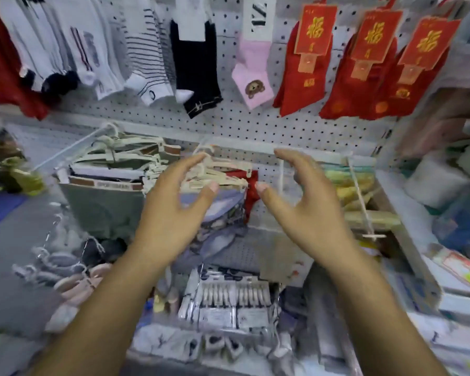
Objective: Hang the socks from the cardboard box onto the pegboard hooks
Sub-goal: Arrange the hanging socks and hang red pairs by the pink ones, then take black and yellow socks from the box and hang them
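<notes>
My left hand (pixel 174 202) and my right hand (pixel 307 202) are raised side by side in front of the white pegboard (pixel 255 123), fingers loosely curved, palms facing each other, holding nothing. Between and behind them hang socks on cream plastic hangers (pixel 223 175), among them a red pair (pixel 251 194) and a blue-grey pair (pixel 217 213). Higher on the board hang white striped socks (pixel 147 58), a black sock (pixel 196 69), a pink bear sock (pixel 253 82) and red socks with red-and-gold cards (pixel 364 71). The cardboard box is not in view.
A bare white hook (pixel 281 172) juts from the board by my right hand. Grey packaged socks (pixel 106 196) hang at left, yellow-green packs (pixel 347 185) at right. Below lie packets of clips (pixel 228 302) and small socks. Shelves of goods fill the right edge.
</notes>
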Demonstrator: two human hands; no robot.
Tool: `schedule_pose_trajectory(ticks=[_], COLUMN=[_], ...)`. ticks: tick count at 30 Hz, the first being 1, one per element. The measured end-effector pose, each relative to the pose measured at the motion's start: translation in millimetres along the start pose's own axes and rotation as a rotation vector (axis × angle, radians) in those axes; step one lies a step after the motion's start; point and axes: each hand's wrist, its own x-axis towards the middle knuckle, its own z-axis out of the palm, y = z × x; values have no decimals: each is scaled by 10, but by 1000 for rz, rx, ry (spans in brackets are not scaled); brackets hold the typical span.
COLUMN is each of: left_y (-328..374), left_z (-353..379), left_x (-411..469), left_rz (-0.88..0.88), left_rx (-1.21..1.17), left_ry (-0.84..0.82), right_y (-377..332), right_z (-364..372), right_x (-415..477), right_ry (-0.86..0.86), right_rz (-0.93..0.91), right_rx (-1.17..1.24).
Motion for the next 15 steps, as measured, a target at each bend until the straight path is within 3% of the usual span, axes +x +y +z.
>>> schedule_pose_trajectory(ticks=[8,15], left_y=[-1210,-2171], left_z=[-1323,-2292], left_x=[-953,-1957], left_rz=[-225,-478], left_rx=[159,278], left_ry=[12,134], right_y=[-685,-1018], right_z=[1705,3071], right_x=[-720,-1353], right_ry=[-348,-720], right_rz=[27,46], right_rx=[139,169])
